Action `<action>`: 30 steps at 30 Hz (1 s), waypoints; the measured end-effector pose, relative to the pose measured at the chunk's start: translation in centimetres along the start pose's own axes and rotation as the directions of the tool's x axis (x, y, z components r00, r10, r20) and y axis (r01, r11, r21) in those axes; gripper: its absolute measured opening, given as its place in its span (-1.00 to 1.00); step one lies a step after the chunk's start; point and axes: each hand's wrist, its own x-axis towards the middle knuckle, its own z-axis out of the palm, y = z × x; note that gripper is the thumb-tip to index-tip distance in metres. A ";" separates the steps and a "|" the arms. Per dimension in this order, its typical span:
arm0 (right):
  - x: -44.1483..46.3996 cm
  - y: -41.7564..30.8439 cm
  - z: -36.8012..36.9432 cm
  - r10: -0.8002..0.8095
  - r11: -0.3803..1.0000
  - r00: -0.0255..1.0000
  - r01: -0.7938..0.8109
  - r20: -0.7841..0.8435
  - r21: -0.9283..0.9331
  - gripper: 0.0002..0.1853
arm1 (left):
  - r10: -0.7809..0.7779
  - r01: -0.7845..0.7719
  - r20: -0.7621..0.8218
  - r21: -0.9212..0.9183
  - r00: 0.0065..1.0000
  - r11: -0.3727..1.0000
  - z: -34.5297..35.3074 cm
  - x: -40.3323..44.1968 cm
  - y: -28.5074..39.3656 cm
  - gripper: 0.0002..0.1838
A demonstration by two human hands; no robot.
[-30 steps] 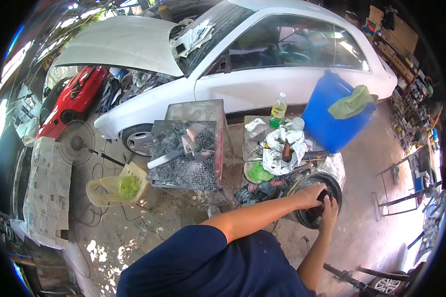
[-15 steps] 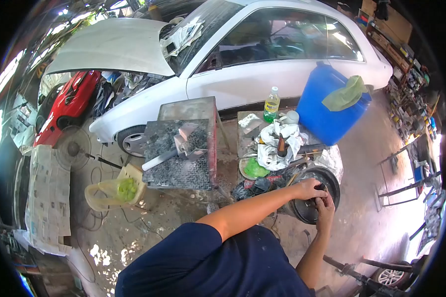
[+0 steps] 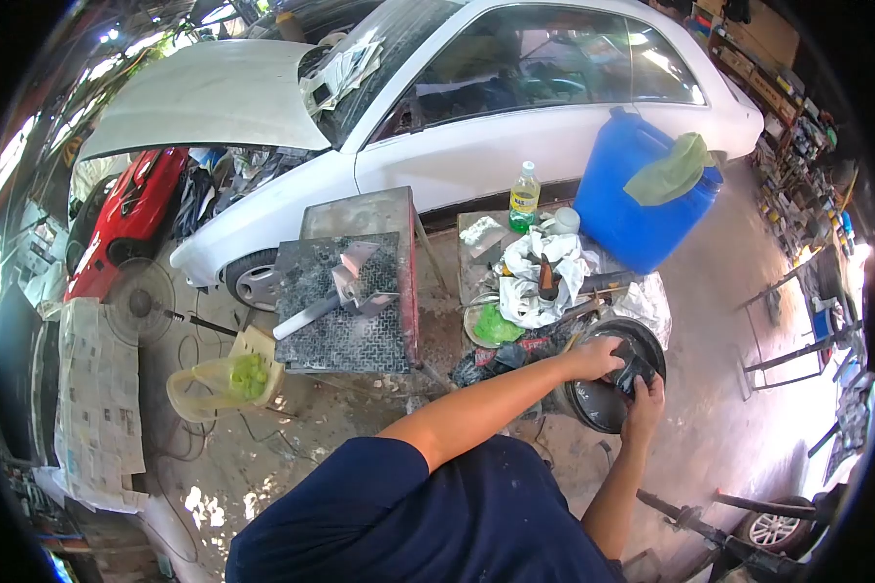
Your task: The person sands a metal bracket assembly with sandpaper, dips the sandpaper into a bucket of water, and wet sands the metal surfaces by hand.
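Observation:
Over a round black basin [image 3: 596, 408], my left hand [image 3: 596, 359] and my right hand [image 3: 644, 402] hold a small dark, floppy sheet-like piece [image 3: 636, 367] between them. Its exact kind is not plain; it looks dark and shiny. The left fingers pinch it from the left, while the right thumb and fingers grip its lower right side. Beside the basin stands a low table bearing crumpled white cloth [image 3: 535, 301], a brown-handled tool [image 3: 548, 280] and a green lump [image 3: 496, 325] on a round lid.
A blue drum [image 3: 612, 194] and a bottle of green liquid [image 3: 524, 199] stand beyond the basin. Left of it, a metal stand [image 3: 345, 340] carries a painted bracket-like part [image 3: 355, 282]. A white car [image 3: 476, 155] spans the back; a fan [image 3: 141, 303] stands far left.
My hands have drawn slightly apart, and the dark piece between them now shows more, spread open. The view has shifted a little.

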 end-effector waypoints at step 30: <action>0.3 0.6 -0.4 -0.026 0.001 0.872 0.489 0.489 -0.872 -0.42 | -0.180 0.090 -0.147 -0.476 0.973 0.875 -3.1 -4.1 3.2 -0.63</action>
